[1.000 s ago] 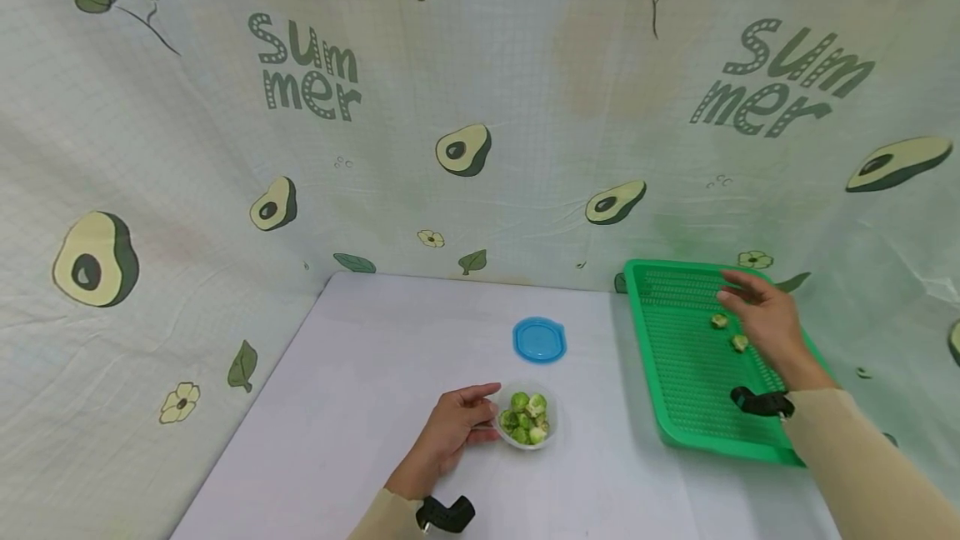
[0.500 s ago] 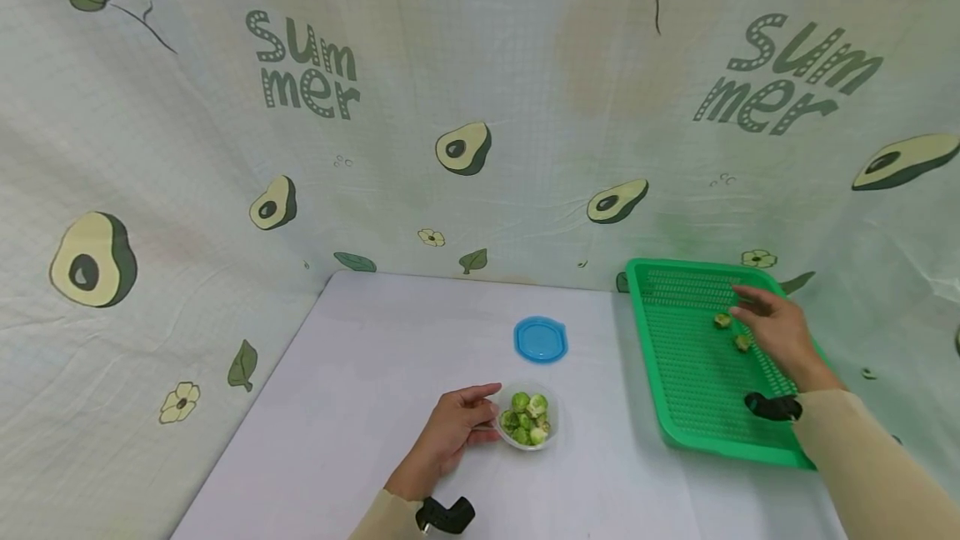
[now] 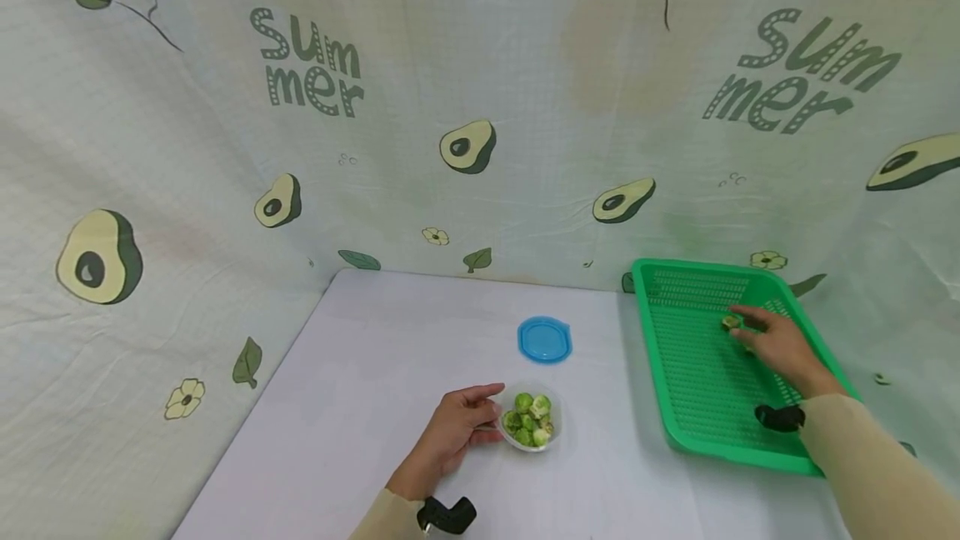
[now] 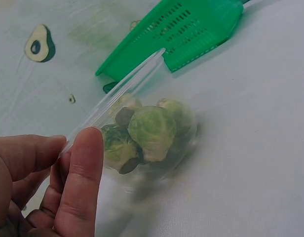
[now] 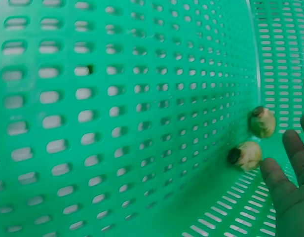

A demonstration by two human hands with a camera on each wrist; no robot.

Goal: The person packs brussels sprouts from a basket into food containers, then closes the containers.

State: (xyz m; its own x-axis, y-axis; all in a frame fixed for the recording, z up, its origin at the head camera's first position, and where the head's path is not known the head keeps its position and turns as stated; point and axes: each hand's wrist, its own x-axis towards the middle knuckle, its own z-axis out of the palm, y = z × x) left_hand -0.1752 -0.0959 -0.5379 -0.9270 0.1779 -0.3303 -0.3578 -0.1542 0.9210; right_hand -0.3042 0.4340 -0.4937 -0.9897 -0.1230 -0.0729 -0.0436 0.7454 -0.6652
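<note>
My left hand [image 3: 452, 432] holds the rim of a small clear plastic bowl [image 3: 557, 417] between thumb and fingers. Several green Brussels sprouts [image 4: 152, 131] lie in the bowl, seen through its wall in the left wrist view. On the right, my right hand [image 3: 783, 350] is down inside a green plastic basket [image 3: 678, 407], fingers apart and holding nothing. Two more Brussels sprouts lie there: one sprout [image 5: 247, 155] is close by the fingertips, the other sprout [image 5: 263, 122] slightly beyond. In the head view the hand partly covers the nearer one.
A blue lid [image 3: 544, 340] lies flat on the white tabletop [image 3: 390, 340] behind the bowl. Printed cloth [image 3: 525, 73] hangs behind the table and along its sides. The basket's raised walls surround the right hand.
My right hand has lowered into the basket towards the two sprouts and now hides part of one. The left hand and bowl stay in place; the head view has shifted slightly.
</note>
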